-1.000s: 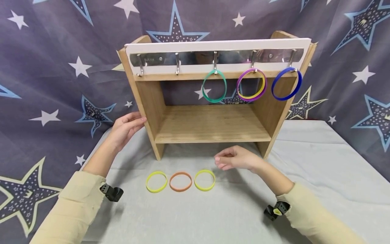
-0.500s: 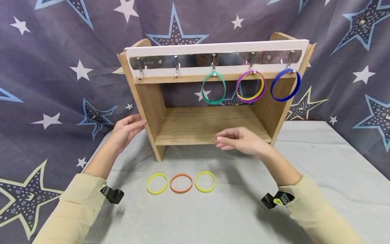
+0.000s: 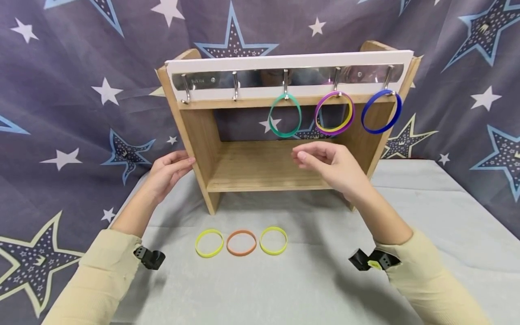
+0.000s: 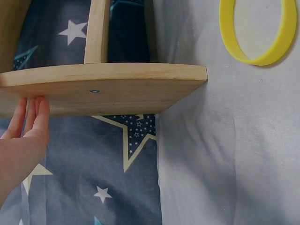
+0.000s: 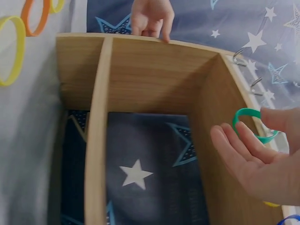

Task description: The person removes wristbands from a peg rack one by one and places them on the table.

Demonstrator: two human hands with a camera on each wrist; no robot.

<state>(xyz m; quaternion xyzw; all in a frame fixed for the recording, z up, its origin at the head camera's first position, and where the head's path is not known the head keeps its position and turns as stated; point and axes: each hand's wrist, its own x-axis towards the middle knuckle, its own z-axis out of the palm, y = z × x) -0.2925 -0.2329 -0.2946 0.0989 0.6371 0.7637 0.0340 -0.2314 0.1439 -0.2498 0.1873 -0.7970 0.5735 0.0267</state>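
My left hand (image 3: 168,174) touches the outer left side of a small wooden shelf (image 3: 260,169), its fingers straight against the board. In front of the shelf's middle opening, my right hand (image 3: 335,167) is raised with loosely bent fingers, holding nothing. Above it, silicone wristbands hang from metal hooks: a teal wristband (image 3: 285,135), a purple wristband (image 3: 316,113) together with a yellow one, and a blue wristband (image 3: 378,132). The right hand is below these and appears apart from them. On the table lie a yellow wristband (image 3: 209,256), an orange wristband (image 3: 241,254) and another yellow wristband (image 3: 273,253).
A shiny hook rail (image 3: 252,79) on a white strip runs along the shelf's top front; its two left hooks carry no wristbands. Grey cloth (image 3: 243,289) covers the table. A star-patterned curtain (image 3: 81,108) hangs behind and at the sides.
My right hand has risen from near the table, beside the right yellow wristband, to in front of the shelf opening. The left hand and all wristbands have stayed in place.
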